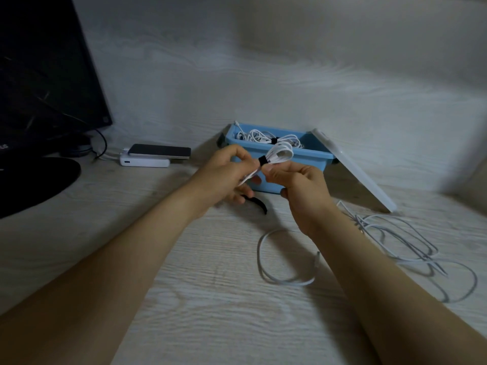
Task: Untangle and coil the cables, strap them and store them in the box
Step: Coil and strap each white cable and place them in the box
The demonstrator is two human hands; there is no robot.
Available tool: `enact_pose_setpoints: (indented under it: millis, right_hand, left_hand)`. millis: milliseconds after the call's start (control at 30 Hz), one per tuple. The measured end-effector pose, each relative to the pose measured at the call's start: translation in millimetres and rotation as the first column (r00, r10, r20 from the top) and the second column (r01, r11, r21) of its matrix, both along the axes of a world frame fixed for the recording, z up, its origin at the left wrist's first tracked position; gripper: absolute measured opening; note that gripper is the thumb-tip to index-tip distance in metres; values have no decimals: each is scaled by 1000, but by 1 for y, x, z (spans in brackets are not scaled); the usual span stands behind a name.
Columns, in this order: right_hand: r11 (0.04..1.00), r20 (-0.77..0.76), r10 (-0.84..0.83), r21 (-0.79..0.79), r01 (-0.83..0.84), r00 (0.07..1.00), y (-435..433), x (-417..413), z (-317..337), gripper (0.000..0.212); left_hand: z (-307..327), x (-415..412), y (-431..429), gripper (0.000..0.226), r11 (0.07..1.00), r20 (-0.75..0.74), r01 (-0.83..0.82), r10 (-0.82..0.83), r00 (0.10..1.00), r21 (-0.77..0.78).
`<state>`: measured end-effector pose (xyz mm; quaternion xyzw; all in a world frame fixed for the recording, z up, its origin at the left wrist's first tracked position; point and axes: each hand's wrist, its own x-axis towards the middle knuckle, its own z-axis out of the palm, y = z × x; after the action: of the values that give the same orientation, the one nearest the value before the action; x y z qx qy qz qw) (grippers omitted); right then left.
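**A:** What are the hands doing?

**B:** Both are raised above the tabletop [210, 285], just in front of an open blue box [320, 158]. Between them is a white cable bundle [280, 154], folded into a short coil, with a black strap [262, 160] wrapped round its middle. The left hand [226, 169] pinches the bundle beside the strap with curled fingers [245, 156]. The right hand [297, 185] pinches it from the other side, its thumb pressed close to the strap.

**A:** Where are the other cables?

**B:** A strapped set [271, 139] lies inside the box. A loose cable [279, 259] lies in an open loop on the tabletop, beside the right forearm. A tangled cable [408, 238] sprawls further right. A spare strap [259, 204] lies below the left hand. The white lid [353, 169] leans against the box's right side.

**A:** What could go wrong from here?

**B:** I'd judge the strap to be the weak point. I can't tell whether its end is fully pressed down, and if it isn't, the coil may spring open once released. The left hand hides most of the bundle below the strap, so I can't tell if the ends are tucked in. A stray end could catch the box rim on the way in. The right forearm hangs over the loose cable, so a low sweep could drag it into the tangle. A careless reach could also knock the leaning lid flat.
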<state>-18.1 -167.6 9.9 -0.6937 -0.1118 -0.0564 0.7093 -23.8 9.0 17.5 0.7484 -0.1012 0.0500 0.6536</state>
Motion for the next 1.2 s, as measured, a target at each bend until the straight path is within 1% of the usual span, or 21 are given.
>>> enact_pose_setpoints:
  millis: [33,100,133,200,267,333,367,433,467,533,600,733,833,900,1000,1033,1100,1200]
  right_hand:
    - [1000,-2,-26,13,26,1000,1,0,0,7]
    - [995,-11,-90,43,90,996,3,-1,-1,10]
    - [992,-22,-109,59,110,994,3,-1,-2,10]
    - [991,-63,-97,82,102,993,3,-1,-3,8]
    - [995,-114,-61,70,69,992,2,-1,-3,10]
    - [999,-138,-23,35,28,990,2,-1,-3,20]
    - [1000,-139,-1,24,5,990,3,-2,-3,22]
    - [1000,-127,23,22,-20,992,4,-3,-3,17]
    - [999,-107,19,31,-16,994,4,-3,-3,15]
    - [1000,-36,1,24,0,999,4,-4,-3,18]
    - [1000,13,23,18,-23,1000,4,-4,-4,21]
    - [995,51,105,-5,-104,993,8,-9,-4,24]
    - [995,53,90,27,-92,994,6,-10,-2,23]
    - [995,48,65,75,-68,997,6,-9,-1,23]
    - [993,59,5,120,-12,998,7,-6,-1,21]
    - [993,70,-4,120,-4,998,8,-6,-1,20]
    - [993,91,-18,121,7,996,8,-6,-1,20]
    - [984,79,-85,163,71,993,5,-4,-1,25]
  left_hand:
    - [-3,2,-1,11,998,89,-33,29,996,49]
    - [-9,3,-2,1,977,286,-110,55,957,181]
    - [-12,2,-5,6,958,359,-138,41,932,250]
    - [-17,3,-6,12,920,441,-177,5,898,349]
    - [-19,5,-4,8,900,469,-201,-4,883,386]
    - [-19,6,-2,7,891,473,-205,-13,881,406]
    - [-19,5,-3,8,884,464,-191,-33,885,427]
    - [-18,1,-5,11,871,414,-150,-67,908,469]
    - [-16,-1,-7,12,866,386,-137,-69,920,482]
    - [-14,-4,-10,20,868,332,-122,-51,942,480]
    - [-12,-7,-9,24,878,296,-116,-31,955,464]
    - [-8,-10,-7,12,873,304,-99,-58,951,478]
    - [-5,-12,-9,14,893,285,-42,-98,954,448]
    - [-6,-13,-13,13,893,305,-47,-103,947,447]
    - [-12,-16,-24,24,897,344,-57,-109,933,438]
    - [-14,-17,-28,24,901,350,-59,-106,931,429]
    - [-15,-20,-33,23,912,346,-66,-86,934,405]
    - [-14,-19,-31,27,944,318,-104,-1,948,313]
